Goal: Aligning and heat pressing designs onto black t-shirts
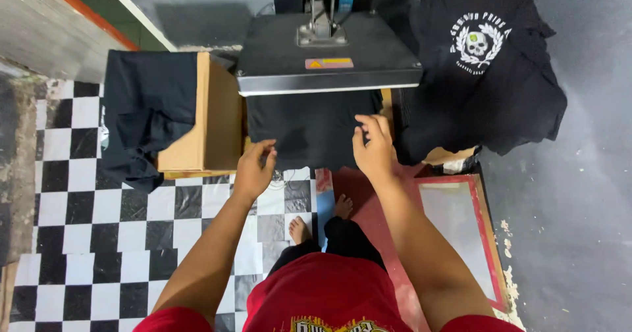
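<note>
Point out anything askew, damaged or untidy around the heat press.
The printed black shirts right of the heat press lie in a rumpled heap, edges spilling over. Dark cloth droops off the cardboard box on the left. By the red-framed screen, the floor edge looks chipped. The shirt on the press, under both hands, lies flat.

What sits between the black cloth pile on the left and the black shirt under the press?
In the head view, an open brown cardboard box stands between the draped black cloth pile and the black shirt.

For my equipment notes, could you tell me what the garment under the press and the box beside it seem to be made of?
The black garment looks like soft matte knit fabric, draping limply. The box appears to be plain brown cardboard, matte with flat stiff faces.
</note>
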